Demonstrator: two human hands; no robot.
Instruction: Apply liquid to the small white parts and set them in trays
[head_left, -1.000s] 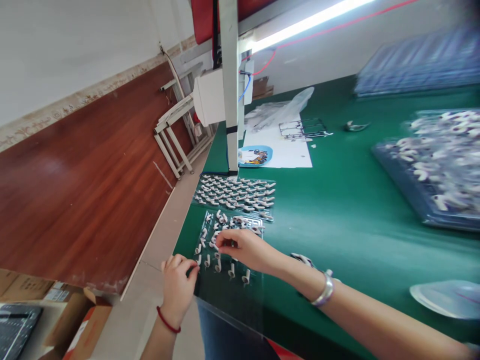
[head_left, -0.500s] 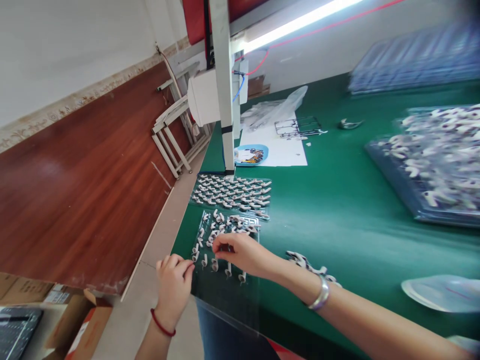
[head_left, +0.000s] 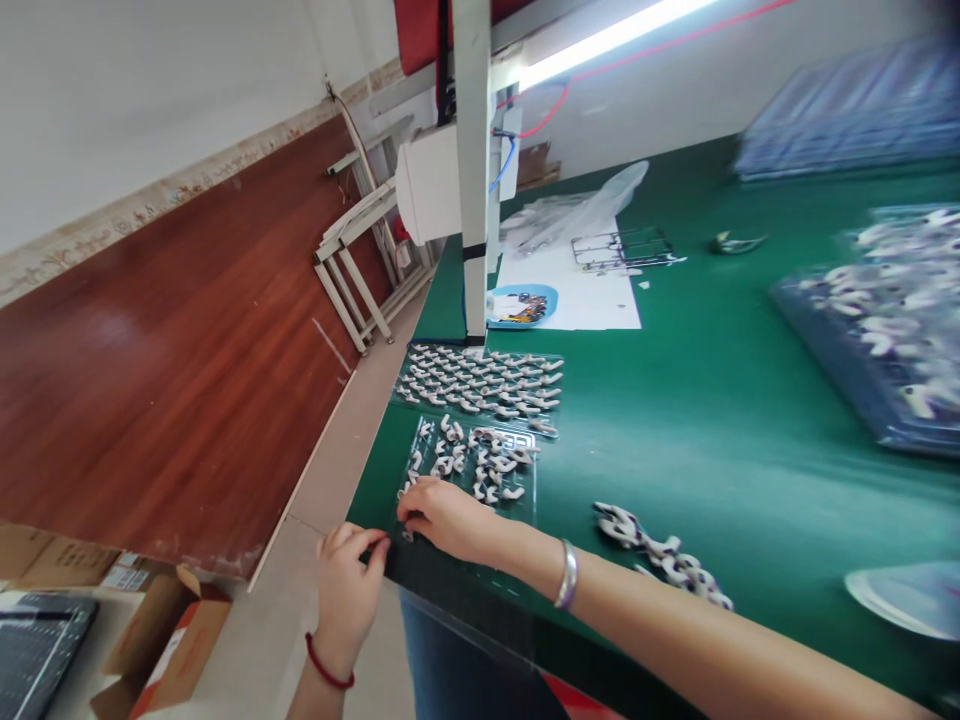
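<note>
My right hand (head_left: 442, 518) lies on a clear plastic tray (head_left: 517, 505) at the near edge of the green table, fingers curled and pinched near the tray's near left corner; what they hold is too small to name. Several small white curved parts (head_left: 480, 462) sit in the tray just beyond the fingers. My left hand (head_left: 346, 580) grips the tray's near corner at the table edge, fingers curled round it. A red cord circles my left wrist, a silver bangle my right.
A second tray of white parts (head_left: 480, 380) lies beyond the first, by a white post (head_left: 474, 170). A chain of white parts (head_left: 660, 552) lies right of my forearm. A blue dish (head_left: 521, 305), white sheet (head_left: 592, 295) and blurred trays (head_left: 885, 320) sit farther off. Cardboard boxes (head_left: 161, 640) stand on the floor.
My right hand has slid toward the tray's near left corner, next to my left hand. The view shifted slightly, so the table items now sit further right.
</note>
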